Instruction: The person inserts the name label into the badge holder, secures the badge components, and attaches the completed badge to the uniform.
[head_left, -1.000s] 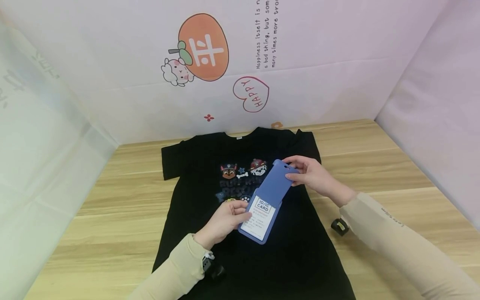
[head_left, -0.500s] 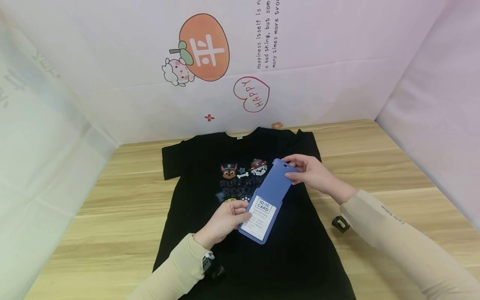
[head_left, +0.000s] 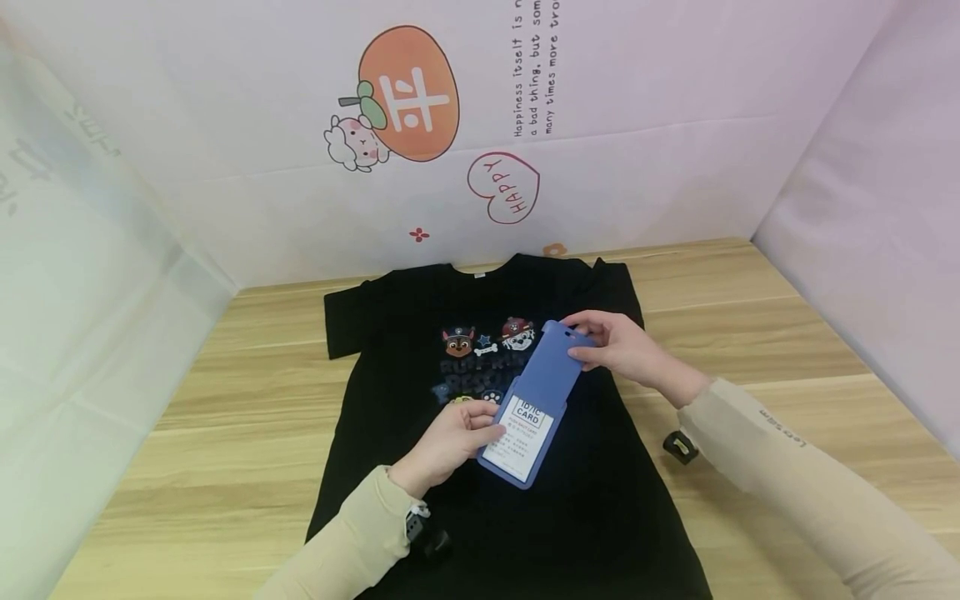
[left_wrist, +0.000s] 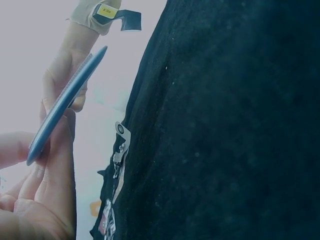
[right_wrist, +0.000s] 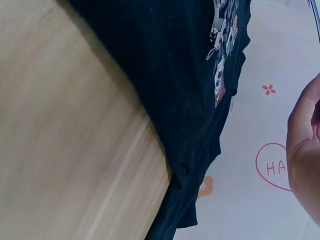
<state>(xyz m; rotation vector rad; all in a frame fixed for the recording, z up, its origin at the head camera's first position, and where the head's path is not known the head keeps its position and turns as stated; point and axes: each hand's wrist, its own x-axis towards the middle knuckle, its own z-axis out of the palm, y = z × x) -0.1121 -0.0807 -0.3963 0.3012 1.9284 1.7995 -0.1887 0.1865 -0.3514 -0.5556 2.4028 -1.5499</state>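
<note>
A blue ID card holder point(head_left: 542, 375) is tilted above a black T-shirt point(head_left: 390, 450). Its plain upper piece overlaps the top of a white card insert point(head_left: 517, 442), covering part of the "ID/IC CARD" print. My left hand point(head_left: 450, 440) pinches the holder's lower left edge between thumb and fingers. At the upper end, my right hand point(head_left: 618, 348) pinches the corner beside the slot. Seen from the left wrist, the card holder point(left_wrist: 67, 105) is edge-on, apart from the shirt. The right wrist view catches only part of the right hand point(right_wrist: 304, 150) at its border.
The shirt lies spread on a wood-grain table point(head_left: 225, 400), cartoon dog prints point(head_left: 457, 342) on its chest. A white printed curtain point(head_left: 645, 150) stands behind, with white sheets at both sides. Small black devices point(head_left: 680, 448) are worn at the wrists.
My right hand has moved the upper blue piece slightly down toward the left hand, so it now hides the top of the card's print. The left hand has stayed put.
</note>
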